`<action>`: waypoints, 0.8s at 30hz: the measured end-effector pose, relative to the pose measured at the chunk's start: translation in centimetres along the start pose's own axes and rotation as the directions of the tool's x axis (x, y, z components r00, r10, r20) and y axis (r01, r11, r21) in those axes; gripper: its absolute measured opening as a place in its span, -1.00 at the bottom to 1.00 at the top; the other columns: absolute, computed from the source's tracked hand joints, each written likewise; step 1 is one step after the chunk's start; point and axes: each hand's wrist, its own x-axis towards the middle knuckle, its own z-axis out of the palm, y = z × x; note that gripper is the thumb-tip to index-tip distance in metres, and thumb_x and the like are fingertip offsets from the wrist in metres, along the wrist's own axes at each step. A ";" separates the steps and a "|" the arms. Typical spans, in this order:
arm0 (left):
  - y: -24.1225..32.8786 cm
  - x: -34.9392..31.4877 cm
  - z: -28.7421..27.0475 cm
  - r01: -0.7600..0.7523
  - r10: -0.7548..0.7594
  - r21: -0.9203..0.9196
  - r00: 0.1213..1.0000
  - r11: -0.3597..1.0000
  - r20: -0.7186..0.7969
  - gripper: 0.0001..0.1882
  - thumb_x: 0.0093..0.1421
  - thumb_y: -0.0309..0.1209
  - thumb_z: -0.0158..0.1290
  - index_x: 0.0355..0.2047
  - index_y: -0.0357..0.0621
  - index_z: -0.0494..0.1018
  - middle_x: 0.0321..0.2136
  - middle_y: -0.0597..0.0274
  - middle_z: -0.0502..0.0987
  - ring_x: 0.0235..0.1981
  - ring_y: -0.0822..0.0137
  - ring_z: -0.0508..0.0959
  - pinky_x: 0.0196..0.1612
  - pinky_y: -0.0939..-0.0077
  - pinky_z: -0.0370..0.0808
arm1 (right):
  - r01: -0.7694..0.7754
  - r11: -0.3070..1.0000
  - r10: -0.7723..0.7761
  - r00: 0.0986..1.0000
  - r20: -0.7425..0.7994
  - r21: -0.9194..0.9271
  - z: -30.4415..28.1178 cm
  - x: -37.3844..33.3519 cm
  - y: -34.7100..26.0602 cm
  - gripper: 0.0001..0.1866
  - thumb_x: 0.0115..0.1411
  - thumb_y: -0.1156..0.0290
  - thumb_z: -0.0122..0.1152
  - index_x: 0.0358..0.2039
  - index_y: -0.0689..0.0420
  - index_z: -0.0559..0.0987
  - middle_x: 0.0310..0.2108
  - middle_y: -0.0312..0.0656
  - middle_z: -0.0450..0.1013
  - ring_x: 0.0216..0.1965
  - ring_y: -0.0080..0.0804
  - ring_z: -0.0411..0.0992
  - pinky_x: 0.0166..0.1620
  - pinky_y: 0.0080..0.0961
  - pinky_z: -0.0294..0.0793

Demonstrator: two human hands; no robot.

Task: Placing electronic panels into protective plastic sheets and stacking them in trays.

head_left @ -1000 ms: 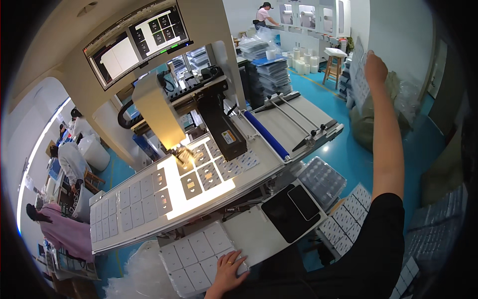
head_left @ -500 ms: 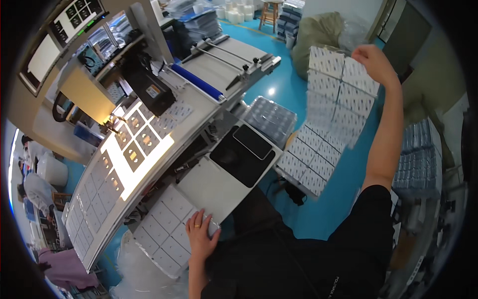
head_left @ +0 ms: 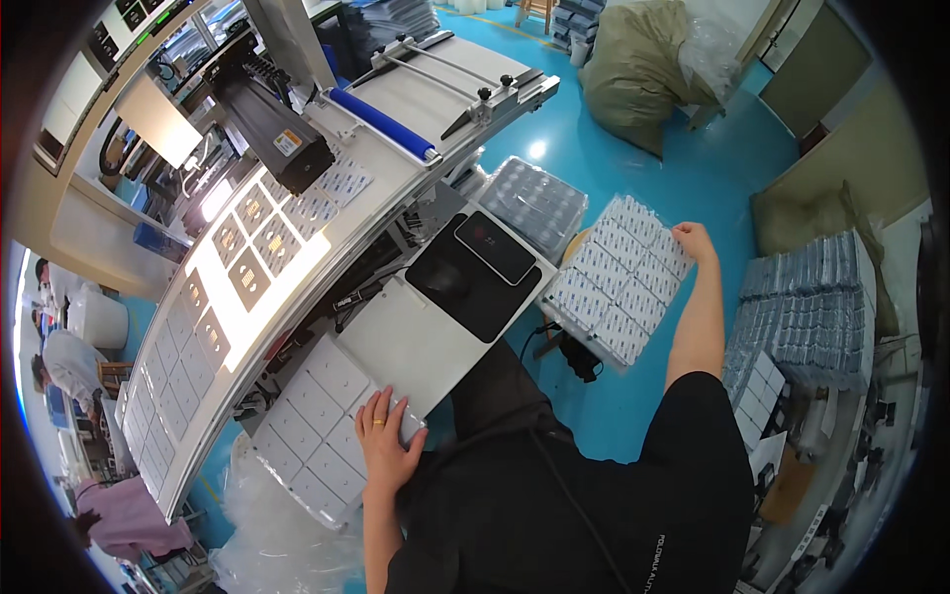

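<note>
My right hand (head_left: pixel 693 241) grips the far corner of a clear blister tray (head_left: pixel 618 277) filled with rows of small white parts, held low over a stack to my right. My left hand (head_left: pixel 384 443) lies flat, fingers apart, on a white sheet of square pads (head_left: pixel 317 426) at the near end of the white work surface (head_left: pixel 416 337). A ring shows on one finger of that hand. A dark pad (head_left: pixel 460 287) with a dark flat device (head_left: pixel 495 247) on it sits on the surface between my hands.
A long conveyor (head_left: pixel 247 257) carries white and brown squares under a black machine head (head_left: pixel 272 124). Another clear tray (head_left: pixel 534 203) lies beyond the pad. Stacked trays (head_left: pixel 811 307) stand at right, sacks (head_left: pixel 643 69) behind, plastic wrap (head_left: pixel 252 525) below, people (head_left: pixel 69 361) at left.
My right hand has come down from high up with the blister tray, lowering it onto the stack beside me. My left hand stays on the white sheet. My head has tipped further down.
</note>
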 end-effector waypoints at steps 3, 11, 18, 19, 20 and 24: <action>0.2 0.1 -0.1 0.009 -0.009 -0.002 1.000 1.000 0.003 -0.33 0.11 -0.23 0.36 0.24 -0.15 0.55 0.44 -0.03 0.40 0.47 -0.15 0.32 0.51 -0.14 0.12 | -0.040 0.999 0.040 0.998 -0.038 0.005 1.7 0.1 -0.4 -0.77 0.34 0.31 0.38 -0.16 0.22 0.77 -0.34 -0.21 0.67 -0.32 -0.40 0.57 -0.18 -0.28 0.57; 0.4 0.0 0.0 0.027 -0.027 -0.007 1.000 1.000 0.003 -0.30 0.09 -0.21 0.39 0.27 -0.08 0.55 0.46 0.02 0.38 0.49 -0.13 0.30 0.54 -0.21 0.07 | -0.026 0.999 0.027 0.998 -0.055 0.019 2.3 0.6 -0.7 -0.82 0.33 0.35 0.36 -0.21 0.20 0.77 -0.39 -0.24 0.65 -0.37 -0.43 0.53 -0.24 -0.27 0.54; 0.4 0.1 0.1 0.022 -0.022 -0.007 1.000 1.000 -0.005 -0.29 0.08 -0.21 0.39 0.27 -0.07 0.54 0.46 0.02 0.38 0.50 -0.11 0.29 0.54 -0.20 0.06 | -0.029 0.999 0.026 0.995 -0.093 -0.034 2.7 1.1 0.0 -0.81 0.25 0.35 0.38 -0.25 0.20 0.78 -0.42 -0.16 0.67 -0.40 -0.34 0.59 -0.25 -0.23 0.58; 0.4 0.0 0.1 0.025 -0.025 -0.005 1.000 1.000 -0.005 -0.29 0.08 -0.20 0.39 0.27 -0.07 0.54 0.46 0.02 0.38 0.50 -0.11 0.29 0.55 -0.20 0.06 | -0.028 0.999 0.023 0.995 -0.102 -0.044 2.8 1.1 -0.2 -0.81 0.24 0.35 0.39 -0.26 0.20 0.79 -0.42 -0.14 0.68 -0.41 -0.33 0.60 -0.26 -0.23 0.58; 0.5 0.0 0.0 0.027 -0.027 -0.002 1.000 1.000 -0.004 -0.29 0.08 -0.20 0.39 0.27 -0.07 0.54 0.46 0.02 0.38 0.50 -0.11 0.29 0.55 -0.20 0.06 | -0.037 0.997 0.030 0.994 -0.107 -0.061 2.8 1.0 -0.4 -0.81 0.23 0.36 0.39 -0.27 0.20 0.79 -0.42 -0.13 0.68 -0.40 -0.31 0.61 -0.26 -0.22 0.58; 0.9 0.1 -0.3 0.028 -0.028 0.013 1.000 1.000 -0.008 -0.28 0.05 -0.22 0.38 0.25 -0.11 0.54 0.45 -0.01 0.39 0.49 -0.13 0.30 0.53 -0.17 0.10 | -0.057 0.991 0.040 0.991 -0.131 -0.124 3.3 0.7 -1.0 -0.83 0.20 0.36 0.41 -0.28 0.18 0.80 -0.43 -0.14 0.68 -0.40 -0.31 0.61 -0.27 -0.25 0.58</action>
